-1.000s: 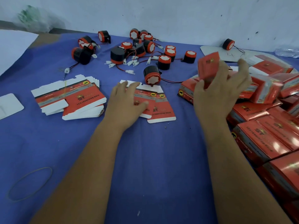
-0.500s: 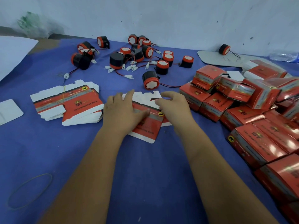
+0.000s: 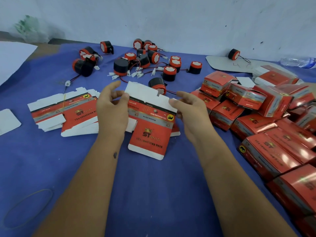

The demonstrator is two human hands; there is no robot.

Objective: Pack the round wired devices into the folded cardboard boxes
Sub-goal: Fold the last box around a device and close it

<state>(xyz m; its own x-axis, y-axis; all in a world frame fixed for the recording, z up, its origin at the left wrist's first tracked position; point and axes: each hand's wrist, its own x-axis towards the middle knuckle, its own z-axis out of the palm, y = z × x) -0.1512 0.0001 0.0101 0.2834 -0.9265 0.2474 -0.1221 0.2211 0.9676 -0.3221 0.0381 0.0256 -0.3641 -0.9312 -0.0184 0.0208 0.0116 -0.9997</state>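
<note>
A flat red and white cardboard box [image 3: 150, 124] is lifted off the blue table between both hands. My left hand [image 3: 112, 110] pinches its left edge and my right hand [image 3: 189, 111] pinches its right edge near the white flaps. Just behind it lies one round black and red wired device [image 3: 158, 85]. Several more round devices [image 3: 145, 59] with red wires and white plugs are scattered further back. A stack of flat boxes [image 3: 68, 113] lies to the left.
Several closed red boxes [image 3: 256, 117] are piled along the right side. A lone device [image 3: 234, 54] sits on a white sheet at the back right. A rubber band [image 3: 27, 207] lies at the front left, a white card [image 3: 7, 120] at the left edge.
My right hand let go of a closed box on the right pile and came to the flat box. Both hands have since lifted that flat box off the table.
</note>
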